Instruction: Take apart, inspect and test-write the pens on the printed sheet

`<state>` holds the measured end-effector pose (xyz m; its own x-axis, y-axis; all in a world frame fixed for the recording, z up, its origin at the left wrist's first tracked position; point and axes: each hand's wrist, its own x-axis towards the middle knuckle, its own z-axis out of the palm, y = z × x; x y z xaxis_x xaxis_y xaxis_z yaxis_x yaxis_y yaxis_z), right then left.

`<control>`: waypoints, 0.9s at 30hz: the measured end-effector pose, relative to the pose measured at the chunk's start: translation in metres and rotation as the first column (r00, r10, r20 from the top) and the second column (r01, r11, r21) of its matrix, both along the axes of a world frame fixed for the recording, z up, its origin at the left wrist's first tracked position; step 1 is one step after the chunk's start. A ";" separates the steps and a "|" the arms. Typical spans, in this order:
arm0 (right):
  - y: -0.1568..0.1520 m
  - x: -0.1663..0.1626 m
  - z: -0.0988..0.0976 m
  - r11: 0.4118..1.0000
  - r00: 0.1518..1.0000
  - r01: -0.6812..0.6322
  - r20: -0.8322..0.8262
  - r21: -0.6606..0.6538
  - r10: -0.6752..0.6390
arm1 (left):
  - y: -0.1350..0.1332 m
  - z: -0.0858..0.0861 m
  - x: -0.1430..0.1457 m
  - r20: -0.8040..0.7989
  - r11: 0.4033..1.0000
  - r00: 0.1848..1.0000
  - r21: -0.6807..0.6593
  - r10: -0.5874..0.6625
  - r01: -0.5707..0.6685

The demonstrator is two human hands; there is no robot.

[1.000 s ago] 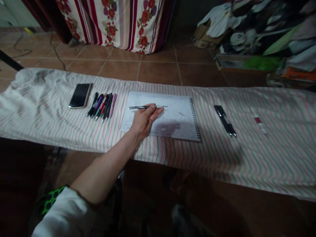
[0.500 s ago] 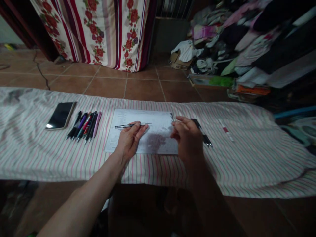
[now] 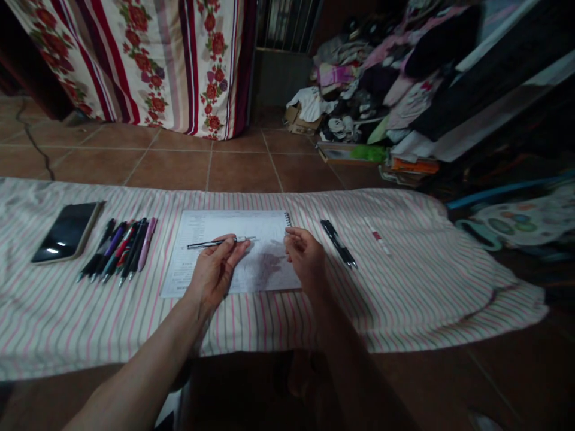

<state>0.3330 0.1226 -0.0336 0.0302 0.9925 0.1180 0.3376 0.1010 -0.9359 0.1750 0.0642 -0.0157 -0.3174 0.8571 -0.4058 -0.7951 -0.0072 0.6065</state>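
Note:
My left hand point(image 3: 217, 263) pinches a slim black pen point(image 3: 204, 244) between thumb and fingers, above the notebook page. A thin, pale length point(image 3: 246, 239) reaches past the fingertips on the right; I cannot tell whether it is the pen's refill or part of its barrel. My right hand point(image 3: 306, 254) is at the notebook's right edge, near the spiral binding, with its fingertips pressed together. Whatever it may hold is too small to make out. The white spiral notebook point(image 3: 188, 263) lies under both hands, printed text showing on its left part.
Several pens point(image 3: 119, 251) lie side by side at the left, next to a phone point(image 3: 67, 232). Right of the notebook are black pens point(image 3: 339, 243) and a white-and-red stick-like item point(image 3: 378, 237). A striped cloth point(image 3: 426, 287) covers the surface. Clothes point(image 3: 359, 84) are heaped beyond.
The view has turned to the right, so everything sits further left. My right hand's fingers, more spread before, are drawn together now. My left hand keeps the pen.

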 end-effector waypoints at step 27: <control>-0.007 -0.018 -0.001 0.966 0.965 -0.255 -0.076 -0.050 0.251 | 0.002 -0.004 0.012 -0.022 0.997 0.996 -0.014 -0.082 0.082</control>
